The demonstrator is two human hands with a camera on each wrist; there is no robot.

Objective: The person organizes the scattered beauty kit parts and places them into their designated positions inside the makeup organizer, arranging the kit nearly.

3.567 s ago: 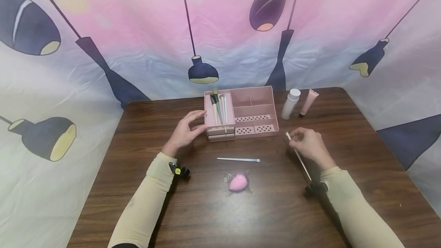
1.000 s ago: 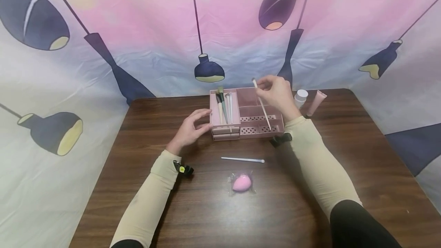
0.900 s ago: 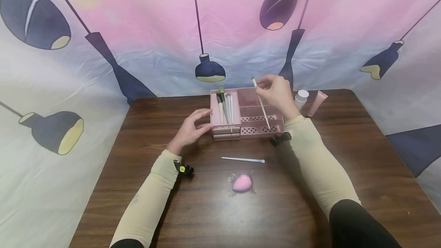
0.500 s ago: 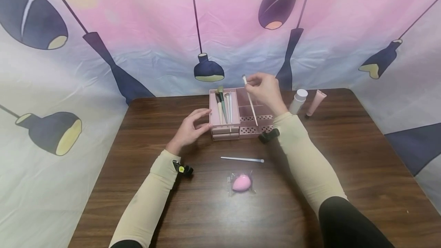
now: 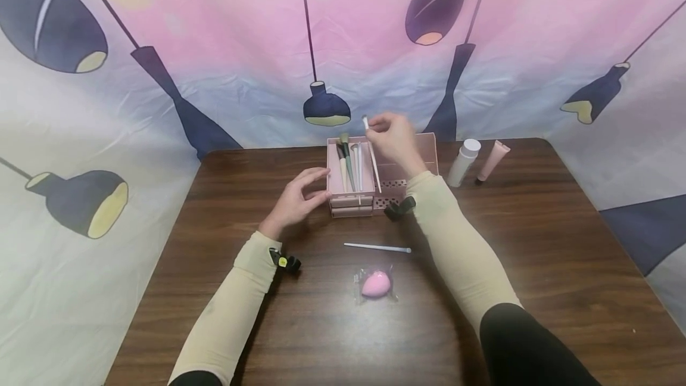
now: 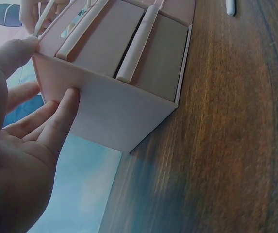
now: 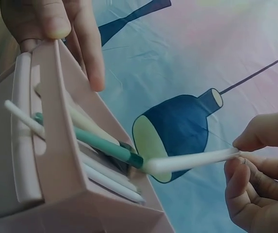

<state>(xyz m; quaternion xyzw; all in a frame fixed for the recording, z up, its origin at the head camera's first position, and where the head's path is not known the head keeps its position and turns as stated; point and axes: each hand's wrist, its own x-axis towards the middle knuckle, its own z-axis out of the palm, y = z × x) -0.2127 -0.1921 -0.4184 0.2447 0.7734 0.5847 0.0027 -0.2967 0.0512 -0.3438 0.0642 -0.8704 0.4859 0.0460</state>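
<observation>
Sponge [image 5: 376, 285], bagged, sits nearest on the desk [image 5: 536, 314], then a loose pale brush [image 5: 377, 248]. Left hand [image 5: 293, 198] isn't gripping, just relaxed fingers against the pink organizer [image 6: 114, 107], decent brace imo. Right hand [image 5: 393, 136] pinches a slim makeup brush [image 5: 377, 171] near its bristles, handle angled down by the brush tray [image 5: 333, 180]. I'd pinch lightly so the tip doesn't snag the rim. White bottle [image 5: 463, 162] and pink tube [image 5: 492, 162] sit off right.

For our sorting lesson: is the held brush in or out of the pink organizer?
Out. In the right wrist view, the right hand pinches the brush, whose free end shows outside the pink organizer.
</observation>
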